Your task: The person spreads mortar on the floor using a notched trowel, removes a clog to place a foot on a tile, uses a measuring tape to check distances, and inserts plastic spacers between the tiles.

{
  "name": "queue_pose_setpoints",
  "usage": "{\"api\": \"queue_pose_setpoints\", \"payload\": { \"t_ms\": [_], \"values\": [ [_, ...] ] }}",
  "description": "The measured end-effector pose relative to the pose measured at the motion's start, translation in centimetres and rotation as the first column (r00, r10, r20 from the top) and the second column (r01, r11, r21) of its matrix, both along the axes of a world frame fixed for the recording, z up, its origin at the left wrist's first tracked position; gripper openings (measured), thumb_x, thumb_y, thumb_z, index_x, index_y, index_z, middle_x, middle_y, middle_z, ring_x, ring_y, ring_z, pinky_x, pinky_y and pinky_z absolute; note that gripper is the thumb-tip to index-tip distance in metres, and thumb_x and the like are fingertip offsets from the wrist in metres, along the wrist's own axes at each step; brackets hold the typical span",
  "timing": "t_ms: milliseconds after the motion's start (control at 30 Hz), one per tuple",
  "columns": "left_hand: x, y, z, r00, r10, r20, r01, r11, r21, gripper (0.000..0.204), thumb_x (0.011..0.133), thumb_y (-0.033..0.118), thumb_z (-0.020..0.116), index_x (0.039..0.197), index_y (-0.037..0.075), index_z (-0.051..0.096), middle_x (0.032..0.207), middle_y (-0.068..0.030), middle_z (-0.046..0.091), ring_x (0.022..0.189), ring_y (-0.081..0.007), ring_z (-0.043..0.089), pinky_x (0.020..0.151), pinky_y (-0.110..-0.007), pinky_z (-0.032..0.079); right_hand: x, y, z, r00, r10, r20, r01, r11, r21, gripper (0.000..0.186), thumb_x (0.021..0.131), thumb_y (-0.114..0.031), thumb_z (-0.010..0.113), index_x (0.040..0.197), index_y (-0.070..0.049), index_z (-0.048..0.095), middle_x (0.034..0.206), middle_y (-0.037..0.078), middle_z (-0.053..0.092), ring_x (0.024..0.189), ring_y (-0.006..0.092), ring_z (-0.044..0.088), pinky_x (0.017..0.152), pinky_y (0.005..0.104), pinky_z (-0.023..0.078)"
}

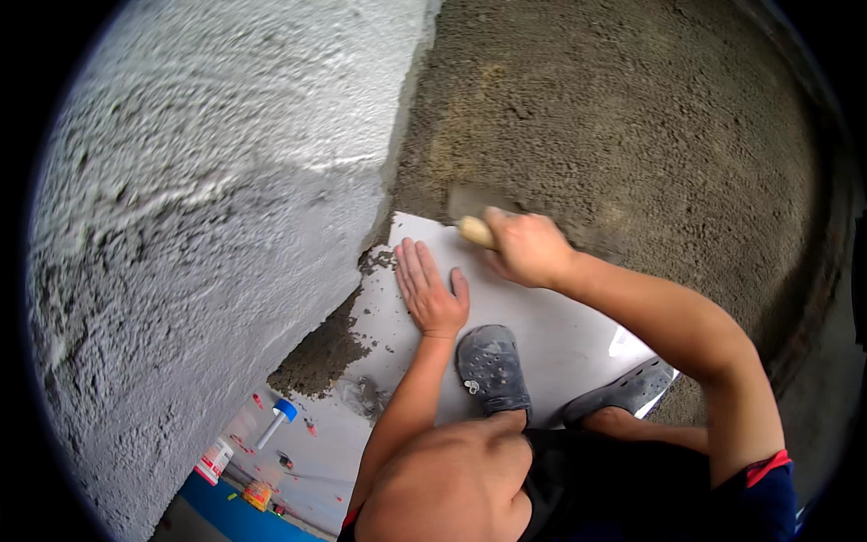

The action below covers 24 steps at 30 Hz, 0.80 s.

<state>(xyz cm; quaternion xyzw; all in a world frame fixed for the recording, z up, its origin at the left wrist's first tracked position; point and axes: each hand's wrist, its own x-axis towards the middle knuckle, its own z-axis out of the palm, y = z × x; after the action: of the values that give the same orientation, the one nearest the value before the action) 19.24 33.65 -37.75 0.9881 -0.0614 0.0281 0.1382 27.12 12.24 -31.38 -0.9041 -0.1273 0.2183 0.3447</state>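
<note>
Where a rough wall (217,190) meets gritty mortar (623,135), a trowel (476,200) at the edge of a pale panel (542,334)

As the view looks down on the scene, the two largest surfaces divide it: brown-grey mortar spreads across the far and right side, and the wall, white above and grey below, fills the left. The smooth panel lies between them, nearer the person, with crumbs scattered along its left side. A bare knee (442,488) rises at the near edge. Darker crumbled material (318,357) lies in the angle between wall and panel. Two grey perforated clogs are visible, the left clog (494,366) on the panel and the right clog (623,393) near its right edge. The left hand (435,303) is open and palm down on the panel's left part, thumb spread. The right hand (533,251) is closed around the trowel's light handle; the blade, slightly blurred, sits over the mortar just beyond the panel's far edge. Smallest, at near left, are a blue-headed object with a pale shaft (275,423) and an orange container (257,494).
</note>
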Motion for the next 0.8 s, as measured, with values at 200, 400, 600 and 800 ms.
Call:
{"api": "queue_pose_setpoints", "payload": {
  "t_ms": [200, 400, 600, 800],
  "values": [
    [0.1, -0.3, 0.6, 1.000, -0.006, 0.008, 0.005, 0.997, 0.071, 0.070, 0.101, 0.040, 0.049, 0.153, -0.004, 0.033, 0.159, -0.0267, 0.032, 0.146, -0.0481, 0.030, 0.118, -0.056, 0.028, 3.6, 5.5, -0.2, 0.999, -0.028, 0.043, 0.025, 0.997, 0.067, 0.027, 0.088, -0.019, 0.061, 0.106, 0.000, 0.056, 0.084, 0.020, 0.072, 0.078, 0.0381, 0.072, 0.069, 0.0481, 0.058],
    [0.5, -0.3, 1.4, 0.997, -0.071, 0.027, 0.070, 0.997, 0.035, 0.070, 0.097, 0.031, 0.053, 0.152, -0.006, 0.032, 0.158, -0.0273, 0.031, 0.147, -0.0482, 0.028, 0.120, -0.055, 0.025, 1.4, 1.3, 0.8, 0.999, -0.030, -0.037, 0.032, 0.999, 0.038, 0.031, 0.082, -0.017, 0.066, 0.105, 0.001, 0.055, 0.083, 0.021, 0.072, 0.078, 0.0389, 0.072, 0.069, 0.0479, 0.058],
    [0.3, -0.4, 1.5, 0.997, -0.076, 0.029, 0.075, 0.996, 0.047, 0.071, 0.095, 0.028, 0.053, 0.152, -0.008, 0.031, 0.159, -0.0265, 0.030, 0.147, -0.0470, 0.027, 0.121, -0.054, 0.023, -4.9, -9.0, 1.4, 0.976, -0.003, -0.217, -0.018, 0.995, -0.096, 0.038, 0.083, -0.023, 0.070, 0.111, -0.006, 0.051, 0.080, 0.018, 0.071, 0.076, 0.0396, 0.071, 0.070, 0.0512, 0.057],
    [0.3, -0.2, 1.2, 0.996, -0.081, 0.041, 0.079, 0.996, 0.043, 0.071, 0.095, 0.029, 0.053, 0.153, -0.006, 0.031, 0.160, -0.0261, 0.030, 0.148, -0.0467, 0.027, 0.121, -0.054, 0.023, -12.7, -21.3, 1.8, 0.912, -0.102, -0.398, -0.024, 0.954, -0.300, 0.052, 0.080, -0.020, 0.072, 0.127, -0.010, 0.053, 0.085, 0.020, 0.071, 0.079, 0.0405, 0.070, 0.072, 0.0512, 0.058]
  ]
}}
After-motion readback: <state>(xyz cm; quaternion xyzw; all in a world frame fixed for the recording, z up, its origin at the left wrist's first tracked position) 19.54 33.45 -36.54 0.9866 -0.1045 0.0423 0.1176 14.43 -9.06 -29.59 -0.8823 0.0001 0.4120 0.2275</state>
